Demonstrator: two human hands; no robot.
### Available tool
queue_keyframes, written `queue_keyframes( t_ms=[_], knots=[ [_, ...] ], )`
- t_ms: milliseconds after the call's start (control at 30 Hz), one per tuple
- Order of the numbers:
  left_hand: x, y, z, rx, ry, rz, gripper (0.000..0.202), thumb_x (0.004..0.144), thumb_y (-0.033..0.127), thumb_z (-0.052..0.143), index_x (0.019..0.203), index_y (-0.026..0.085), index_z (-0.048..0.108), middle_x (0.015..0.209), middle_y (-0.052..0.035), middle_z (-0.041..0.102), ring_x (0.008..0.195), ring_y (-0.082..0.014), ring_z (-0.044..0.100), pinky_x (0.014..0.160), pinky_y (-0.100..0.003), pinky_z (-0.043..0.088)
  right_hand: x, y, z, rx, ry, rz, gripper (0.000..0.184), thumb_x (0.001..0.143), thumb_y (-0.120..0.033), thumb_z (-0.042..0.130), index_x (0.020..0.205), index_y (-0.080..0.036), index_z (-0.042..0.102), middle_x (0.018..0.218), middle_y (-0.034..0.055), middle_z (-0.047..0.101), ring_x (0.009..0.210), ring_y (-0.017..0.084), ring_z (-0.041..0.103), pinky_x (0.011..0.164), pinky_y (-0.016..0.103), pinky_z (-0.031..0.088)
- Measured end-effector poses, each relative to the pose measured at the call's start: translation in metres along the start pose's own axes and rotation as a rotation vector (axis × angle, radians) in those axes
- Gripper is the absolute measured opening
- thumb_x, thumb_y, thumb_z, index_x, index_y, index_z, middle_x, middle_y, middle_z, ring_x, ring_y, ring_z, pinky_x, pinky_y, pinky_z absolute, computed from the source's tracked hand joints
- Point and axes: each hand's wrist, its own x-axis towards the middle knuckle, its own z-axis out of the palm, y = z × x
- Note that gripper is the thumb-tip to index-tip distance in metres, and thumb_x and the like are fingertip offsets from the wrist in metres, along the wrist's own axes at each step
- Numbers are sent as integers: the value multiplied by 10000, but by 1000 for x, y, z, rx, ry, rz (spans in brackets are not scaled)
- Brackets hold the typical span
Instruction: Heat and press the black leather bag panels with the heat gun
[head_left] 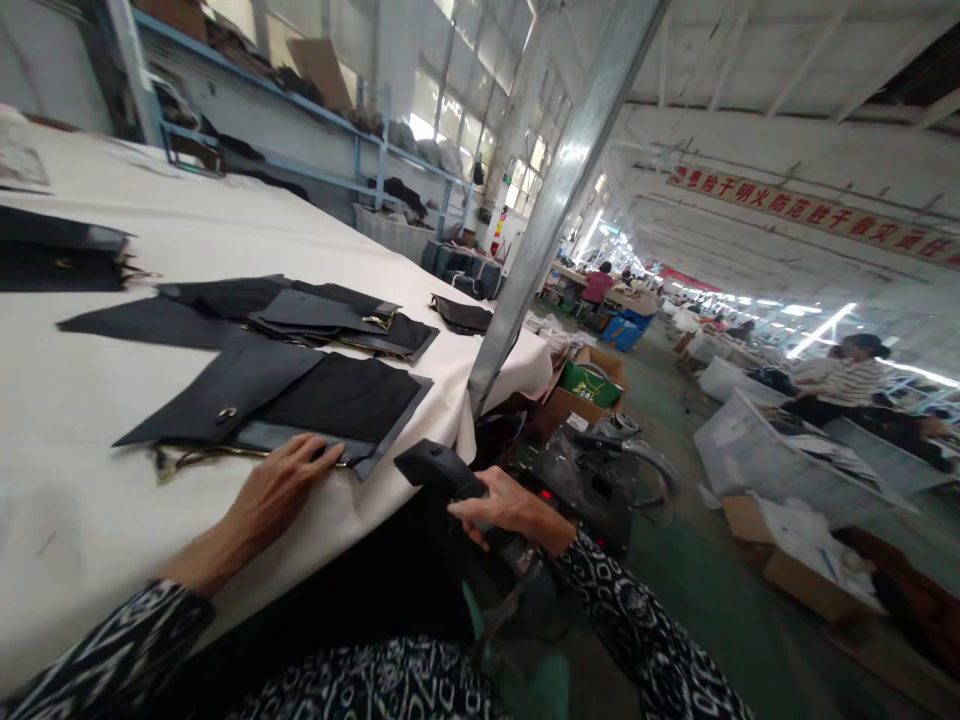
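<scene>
Black fabric piece (334,402): flat, metal eyelet (226,413); left grip (289,480) unclenched, right grip (502,505) clasping tool (439,467).

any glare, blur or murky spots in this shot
In the head view, glare whitens the tall paned windows and streaks the slanted grey metal post; also in the head view, the long red-lettered banner looks soft, and the flat black fabric piece under the left hand shows little surface detail.

Left forearm (120,640) is extended forward and inward; left hand (289,485) is held palm down, fingers stretched out and slightly bent. Right forearm (634,610) is angled inward; right hand (504,505) is curled in a grip. Both wrists (196,568) are left bare.
</scene>
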Motion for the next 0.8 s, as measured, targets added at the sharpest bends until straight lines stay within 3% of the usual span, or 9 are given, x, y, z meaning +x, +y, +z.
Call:
queue_keyframes(
  t_ms=[233, 500, 800],
  knots=[
    [-11, -7, 15, -69, 36, -102, 510, 965, 117, 265, 1294, 99, 655, 1298, -188, 621, 1272, -312, 478, 1065, -445, 457, 32, -9, 10, -57, -45, 98, 270, 809, -366, 717, 752, -135, 591, 594, -22, 602, 484, 92, 564, 449, 184, 465],
    [-17, -15, 25, -114, 53, -99, 522, 919, 107, 297, 1286, 148, 665, 1338, -166, 600, 1292, -308, 464, 1093, -468, 443, 56, -29, 11, -67, -104, 149, 246, 808, -336, 710, 740, -143, 573, 590, -25, 591, 474, 91, 553, 448, 186, 463],
    [-19, -18, 34, -46, 89, -37, 503, 856, 96, 348, 1209, 129, 705, 1285, -191, 625, 1252, -345, 514, 1057, -494, 490, 88, -46, 1, -35, -140, 161, 277, 796, -366, 732, 734, -138, 588, 605, -17, 599, 480, 92, 557, 451, 193, 473]
  ],
)
